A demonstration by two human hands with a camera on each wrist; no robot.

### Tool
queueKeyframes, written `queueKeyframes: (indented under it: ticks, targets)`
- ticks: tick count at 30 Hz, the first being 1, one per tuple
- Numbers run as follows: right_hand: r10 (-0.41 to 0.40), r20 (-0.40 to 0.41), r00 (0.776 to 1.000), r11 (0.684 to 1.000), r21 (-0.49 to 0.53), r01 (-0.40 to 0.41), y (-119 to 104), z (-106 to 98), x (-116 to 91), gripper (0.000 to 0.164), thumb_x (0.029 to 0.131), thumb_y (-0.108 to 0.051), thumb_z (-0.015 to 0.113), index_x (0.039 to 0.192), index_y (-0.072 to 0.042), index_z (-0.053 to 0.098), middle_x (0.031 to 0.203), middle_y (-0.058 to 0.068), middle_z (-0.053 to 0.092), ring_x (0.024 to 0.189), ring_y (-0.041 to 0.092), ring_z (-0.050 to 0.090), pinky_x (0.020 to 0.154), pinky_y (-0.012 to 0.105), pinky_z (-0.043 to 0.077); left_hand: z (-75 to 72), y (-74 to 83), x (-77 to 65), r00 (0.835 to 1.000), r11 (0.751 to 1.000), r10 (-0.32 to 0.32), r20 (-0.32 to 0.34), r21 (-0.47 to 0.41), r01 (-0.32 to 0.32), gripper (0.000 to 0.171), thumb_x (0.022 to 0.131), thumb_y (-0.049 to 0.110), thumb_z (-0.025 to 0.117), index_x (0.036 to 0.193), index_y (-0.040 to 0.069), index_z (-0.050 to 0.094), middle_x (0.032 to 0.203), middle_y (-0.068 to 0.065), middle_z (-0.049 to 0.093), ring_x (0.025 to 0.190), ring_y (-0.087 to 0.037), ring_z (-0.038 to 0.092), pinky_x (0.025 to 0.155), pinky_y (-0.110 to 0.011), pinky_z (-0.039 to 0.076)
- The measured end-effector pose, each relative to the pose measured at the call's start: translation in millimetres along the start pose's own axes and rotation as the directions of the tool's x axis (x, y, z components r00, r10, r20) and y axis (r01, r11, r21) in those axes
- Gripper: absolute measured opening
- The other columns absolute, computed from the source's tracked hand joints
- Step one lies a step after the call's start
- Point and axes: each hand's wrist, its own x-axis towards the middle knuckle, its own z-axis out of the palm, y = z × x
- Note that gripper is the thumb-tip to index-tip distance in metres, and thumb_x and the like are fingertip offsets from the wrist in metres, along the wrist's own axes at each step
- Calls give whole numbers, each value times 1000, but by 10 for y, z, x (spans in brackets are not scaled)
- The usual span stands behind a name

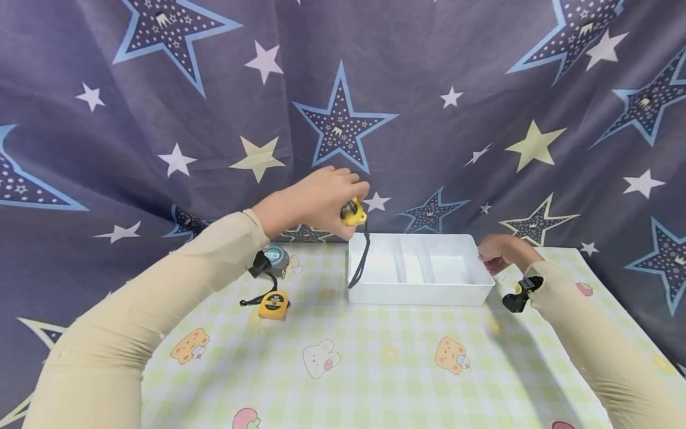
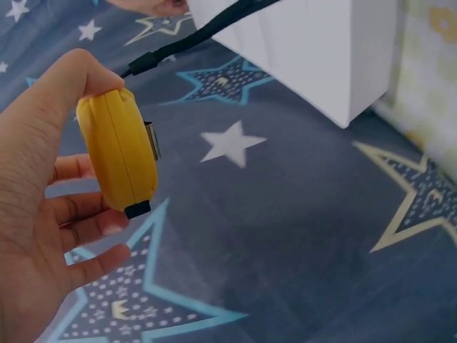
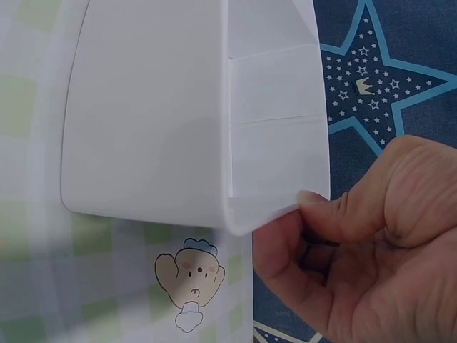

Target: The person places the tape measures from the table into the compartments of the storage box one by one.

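My left hand [image 1: 328, 199] grips a yellow tape measure [image 2: 118, 153] between thumb and fingers, up above the left end of a white divided box [image 1: 418, 294]. From the tape measure a black wrist strap [image 1: 360, 262] hangs down in front of the box's left side. In the left wrist view a small metal clip shows on the case's side. At the box's right end, my right hand [image 3: 357, 236] pinches the rim, thumb on top and fingers curled beneath. The compartments seen in the head view hold nothing.
Left of the box lie an orange-yellow tape measure [image 1: 274, 305] with a black strap and, behind it, a grey and teal tape measure [image 1: 276, 256]. A checked cloth [image 1: 375, 387] covers the table. A dark star-patterned curtain [image 1: 407, 53] hangs right behind.
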Motion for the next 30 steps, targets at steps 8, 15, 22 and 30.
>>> queueKeyframes:
  ticks: [8, 15, 22, 30]
  targets:
    - [9, 1, 1000, 1000, -18, -9, -21, -16, 10, 15, 102, -2, 40, 90, -2, 48, 73, 2, 48, 65, 12, 53, 67, 26, 58, -212, -42, 107, 998, 1000, 7, -63, 6, -7, 48, 75, 44, 72, 109, 14, 57, 98, -4, 60, 90, -24, 54, 79, -41, 47]
    - [4, 9, 1000, 1000, -10, -4, 8, -3, 19, 14, 102, -1, 40, 91, -1, 48, 73, 3, 49, 65, 13, 54, 66, 27, 57, -154, -1, 158, 1000, 1000, -6, -25, 15, 6, 48, 77, 44, 71, 111, 14, 56, 99, -5, 59, 91, -24, 53, 82, -43, 47]
    - [0, -5, 1000, 1000, -17, 0, 34, 0, 24, 15, 102, -1, 40, 93, 1, 51, 73, 4, 50, 64, 13, 54, 67, 27, 58, -2, 64, 217, 999, 1000, -17, 29, 19, 17, 52, 78, 46, 71, 116, 15, 55, 104, -5, 59, 95, -24, 54, 88, -43, 47]
    - [-9, -14, 1000, 1000, -18, 9, 21, 11, 16, 18, 100, 0, 39, 85, -3, 48, 71, 3, 49, 63, 12, 53, 65, 26, 57, 190, 112, 282, 998, 1000, -27, 50, 8, 27, 55, 78, 47, 72, 119, 14, 57, 106, -4, 60, 97, -24, 52, 88, -43, 48]
